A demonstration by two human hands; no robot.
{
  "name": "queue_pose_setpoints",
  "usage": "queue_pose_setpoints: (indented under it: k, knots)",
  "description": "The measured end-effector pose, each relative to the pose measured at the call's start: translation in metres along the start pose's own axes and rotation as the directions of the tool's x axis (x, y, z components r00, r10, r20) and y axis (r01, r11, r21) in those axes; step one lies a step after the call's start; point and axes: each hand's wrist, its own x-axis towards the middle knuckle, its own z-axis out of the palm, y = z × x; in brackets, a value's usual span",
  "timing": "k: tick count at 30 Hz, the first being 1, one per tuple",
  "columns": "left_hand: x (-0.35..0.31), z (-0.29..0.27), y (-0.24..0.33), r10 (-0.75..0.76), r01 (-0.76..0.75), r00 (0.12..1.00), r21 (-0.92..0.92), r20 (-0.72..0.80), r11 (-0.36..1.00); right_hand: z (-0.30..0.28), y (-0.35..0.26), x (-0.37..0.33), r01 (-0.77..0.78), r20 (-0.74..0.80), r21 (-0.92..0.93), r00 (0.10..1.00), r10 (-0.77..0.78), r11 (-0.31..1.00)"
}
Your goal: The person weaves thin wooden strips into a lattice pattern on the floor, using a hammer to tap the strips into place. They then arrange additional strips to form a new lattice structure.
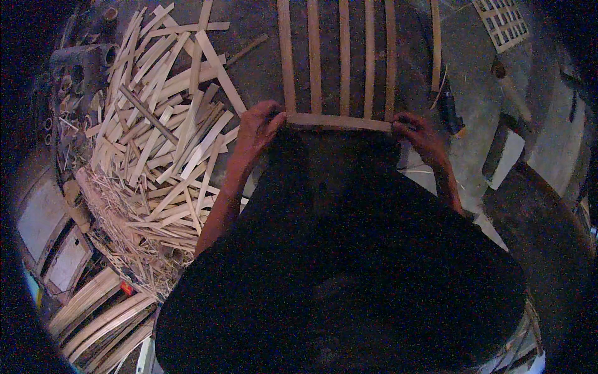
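Several long, flat bamboo strips [344,56] lie side by side on the floor, running away from me with gaps between them. Across their near ends runs a short bamboo strip [339,122]. My left hand [258,129] is closed on the left end of this cross strip, fingers pinched at its corner. At the opposite end, my right hand [422,136] grips it in the same way. Whether the cross strip is woven through the long strips or only lies against them, I cannot tell.
A heap of loose bamboo strips [180,124] spreads on the left, with shavings [124,218] nearer me. To the right lie a single strip [436,50], a dark-handled tool [450,112] and a pale block [507,159]. A woven lattice [503,23] is at far right.
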Motion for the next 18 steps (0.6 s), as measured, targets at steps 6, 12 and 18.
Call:
queue_pose_setpoints:
  k: [6,12,18]
  knots:
    - [-0.009,0.012,-0.013,-0.089,0.089,0.996,0.0,0.023,0.996,0.001,-0.036,-0.006,-0.081,0.071,0.017,0.994,0.079,0.997]
    - [-0.011,0.014,-0.007,-0.24,0.239,0.97,0.019,0.05,0.971,0.007,-0.03,-0.004,-0.074,0.001,-0.01,0.997,0.074,0.997]
    - [-0.012,0.011,0.021,-0.203,0.203,0.979,0.077,-0.011,0.976,0.019,-0.033,-0.006,-0.072,-0.167,-0.139,0.985,0.048,0.988]
